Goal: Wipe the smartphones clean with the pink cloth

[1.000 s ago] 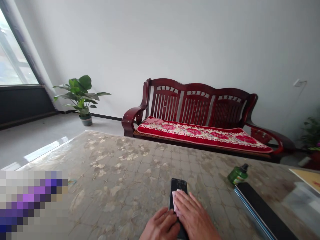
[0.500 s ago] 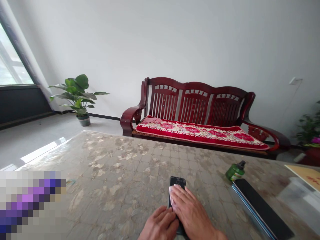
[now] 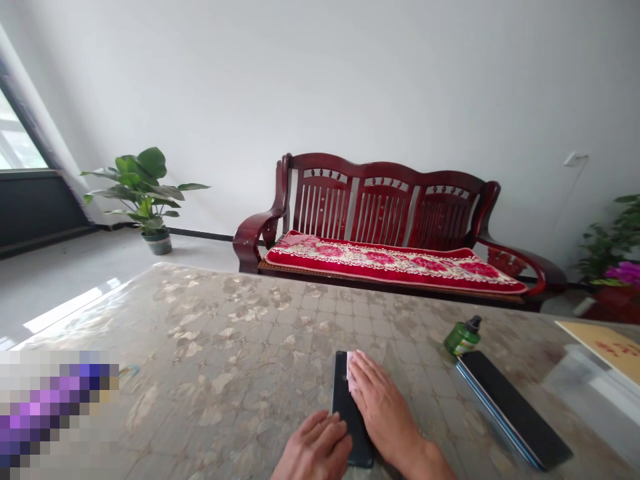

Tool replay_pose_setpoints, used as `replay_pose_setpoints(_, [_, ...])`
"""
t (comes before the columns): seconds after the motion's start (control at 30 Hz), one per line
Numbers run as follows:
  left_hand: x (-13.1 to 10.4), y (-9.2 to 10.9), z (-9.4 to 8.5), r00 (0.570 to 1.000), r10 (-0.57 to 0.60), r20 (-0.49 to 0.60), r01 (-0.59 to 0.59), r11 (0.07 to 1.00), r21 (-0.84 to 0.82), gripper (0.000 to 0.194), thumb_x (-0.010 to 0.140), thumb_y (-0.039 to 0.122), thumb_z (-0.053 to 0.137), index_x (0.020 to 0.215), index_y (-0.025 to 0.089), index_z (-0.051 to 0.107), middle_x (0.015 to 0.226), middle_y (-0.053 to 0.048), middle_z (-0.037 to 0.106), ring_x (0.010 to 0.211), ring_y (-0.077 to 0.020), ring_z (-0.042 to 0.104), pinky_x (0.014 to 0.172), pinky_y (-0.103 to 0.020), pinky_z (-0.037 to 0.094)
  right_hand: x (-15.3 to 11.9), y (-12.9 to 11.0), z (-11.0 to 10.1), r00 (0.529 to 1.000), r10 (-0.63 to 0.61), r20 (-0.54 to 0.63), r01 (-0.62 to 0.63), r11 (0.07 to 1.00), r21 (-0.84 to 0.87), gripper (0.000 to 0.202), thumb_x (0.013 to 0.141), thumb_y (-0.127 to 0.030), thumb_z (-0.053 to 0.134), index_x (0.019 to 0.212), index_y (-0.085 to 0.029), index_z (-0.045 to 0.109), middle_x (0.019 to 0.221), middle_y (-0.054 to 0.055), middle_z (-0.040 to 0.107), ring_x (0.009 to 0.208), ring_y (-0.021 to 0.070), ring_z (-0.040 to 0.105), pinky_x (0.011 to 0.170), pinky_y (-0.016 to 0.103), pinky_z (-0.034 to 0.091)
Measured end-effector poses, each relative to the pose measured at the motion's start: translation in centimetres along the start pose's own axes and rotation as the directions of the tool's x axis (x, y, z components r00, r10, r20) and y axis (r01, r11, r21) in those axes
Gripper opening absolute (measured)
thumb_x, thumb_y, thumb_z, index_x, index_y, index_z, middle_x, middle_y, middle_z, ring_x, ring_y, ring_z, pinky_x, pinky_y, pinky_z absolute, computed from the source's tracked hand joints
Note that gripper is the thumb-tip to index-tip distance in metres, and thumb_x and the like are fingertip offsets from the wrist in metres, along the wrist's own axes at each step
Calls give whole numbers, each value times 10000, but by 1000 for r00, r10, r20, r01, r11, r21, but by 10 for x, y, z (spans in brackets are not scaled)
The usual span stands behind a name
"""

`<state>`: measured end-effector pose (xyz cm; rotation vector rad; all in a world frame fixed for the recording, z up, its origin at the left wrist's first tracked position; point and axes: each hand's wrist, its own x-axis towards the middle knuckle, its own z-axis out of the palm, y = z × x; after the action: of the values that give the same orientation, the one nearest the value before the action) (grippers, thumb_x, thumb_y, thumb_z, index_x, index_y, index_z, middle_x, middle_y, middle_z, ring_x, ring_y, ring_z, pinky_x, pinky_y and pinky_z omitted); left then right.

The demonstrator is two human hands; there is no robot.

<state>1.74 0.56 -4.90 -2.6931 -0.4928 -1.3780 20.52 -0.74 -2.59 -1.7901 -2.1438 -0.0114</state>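
A dark, flat, phone-like device [image 3: 345, 400] lies on the patterned tablecloth, its long side running away from me. My right hand [image 3: 383, 403] lies over its far right part, fingers together, pressing a pale pink cloth [image 3: 351, 373] against the surface. At the near left edge of the device rests my left hand [image 3: 317, 445], its fingers curled and touching the side. Part of the cloth is hidden under my right fingers.
To the right stand a green pump bottle [image 3: 461, 339] and a stack of dark flat devices [image 3: 515, 407]. A yellowish paper [image 3: 600, 343] lies farther right. Beyond the table [image 3: 210, 333] are a red wooden bench [image 3: 383, 170] and a potted plant [image 3: 157, 241]. A pixelated patch covers the lower left.
My right hand and the cloth have moved toward the device's far right edge, uncovering more of its dark surface. The whole view has shifted slightly.
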Motion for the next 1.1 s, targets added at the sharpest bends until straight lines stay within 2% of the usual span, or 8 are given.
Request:
replay_pose_setpoints(0.13, [0,1,-1,1000,-7,26,7,1000,2,317,981,119,320,870,197,607,790,2,657,817,-117,681,912,-232,507,-29,-3,-1,997,-79,13,79,996,-30,451,1010,-295,375,1451,-211,421,1488,40,437,1350,218,434,1086,389,446])
replay_pose_setpoints(0.2, [0,2,-3,999,-7,52,6,1000,6,308,973,109,324,879,195,604,803,-4,659,833,-121,682,920,-238,508,-34,-3,-2,995,-96,25,96,995,-38,454,1011,-298,377,1459,-229,406,1490,31,433,1347,216,439,1086,391,442])
replay_pose_setpoints(0.47, [-6,-2,1,997,14,71,-15,1000,16,187,941,117,424,899,203,584,844,-1,679,852,-116,696,947,-238,504,7,5,6,999,44,-29,-44,999,12,439,1013,-313,355,1436,-238,444,1472,32,468,1363,212,414,1136,428,370])
replay_pose_setpoints(0.73, [1,-2,-3,999,34,37,-36,999,40,270,950,99,360,882,207,598,788,9,664,810,-101,691,932,-213,505,-17,-2,5,998,-66,1,66,997,-35,493,994,-256,377,1486,-244,353,1511,25,409,1379,203,388,1148,393,349])
replay_pose_setpoints(0.97, [6,-4,-9,995,71,65,-74,996,41,263,955,105,364,906,204,602,825,4,695,827,-106,699,909,-209,524,11,-4,1,1000,23,-12,-23,1000,-18,457,1003,-261,354,1455,-220,413,1479,38,458,1364,216,413,1150,437,343])
replay_pose_setpoints(1.1, [5,-6,-9,995,86,57,-89,995,47,258,977,130,374,891,198,608,830,8,700,810,-106,703,918,-208,517,6,-7,2,999,0,-34,0,1000,-21,446,1000,-235,368,1440,-211,439,1465,47,474,1348,220,436,1127,422,387])
